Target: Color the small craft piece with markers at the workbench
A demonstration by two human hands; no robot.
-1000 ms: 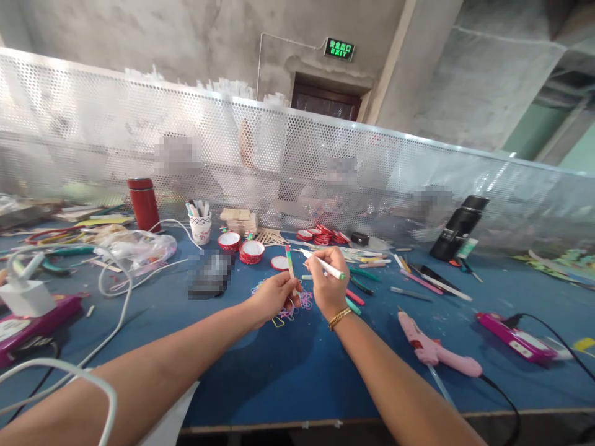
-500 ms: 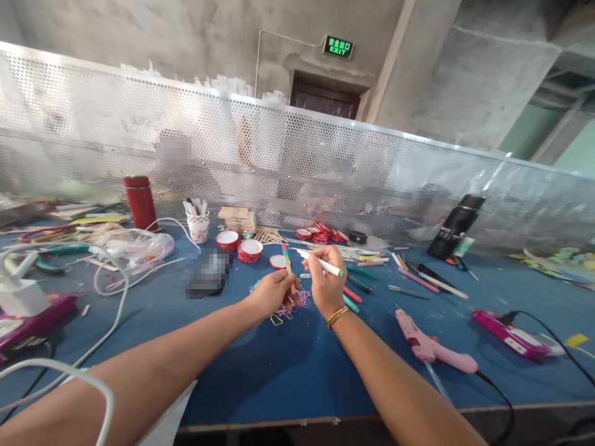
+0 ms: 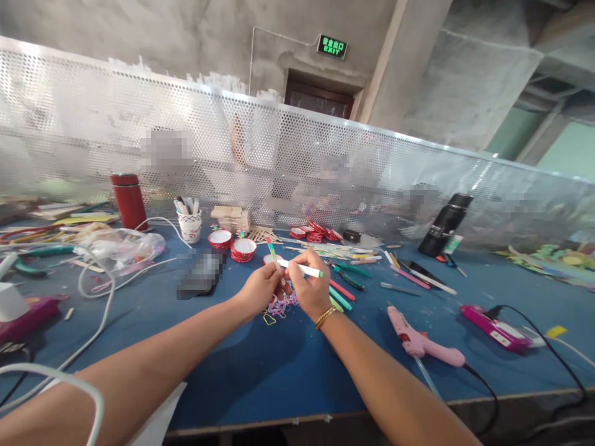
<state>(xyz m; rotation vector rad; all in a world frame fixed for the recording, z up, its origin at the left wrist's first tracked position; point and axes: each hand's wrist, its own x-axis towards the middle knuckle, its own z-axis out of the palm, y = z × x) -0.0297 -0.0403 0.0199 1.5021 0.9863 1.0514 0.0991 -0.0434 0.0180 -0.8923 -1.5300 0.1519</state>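
Between the fingertips of my left hand [image 3: 261,290] is a small wooden craft stick [image 3: 272,250], held tilted, its upper part coloured red and green. My right hand [image 3: 310,286] is closed around a white marker [image 3: 307,269] with a green end, gripped like a pen. The marker's tip points left and meets or nearly meets the stick; I cannot tell which. Below my hands lies a pile of colourful small loops [image 3: 281,305], partly covered by my left hand. Red-rimmed round tins [image 3: 243,250] stand just beyond my left hand.
A pink glue gun [image 3: 424,342] lies at right, near a magenta power strip [image 3: 496,328]. Coloured markers [image 3: 341,296] and green-handled pliers [image 3: 349,279] lie beside my right hand. A phone [image 3: 201,275], a paper cup of pens [image 3: 189,225] and a white cable [image 3: 111,303] are at left.
My right hand has brought the marker left to the stick, and its tip now sits at the stick's side. The whole view has shifted slightly.
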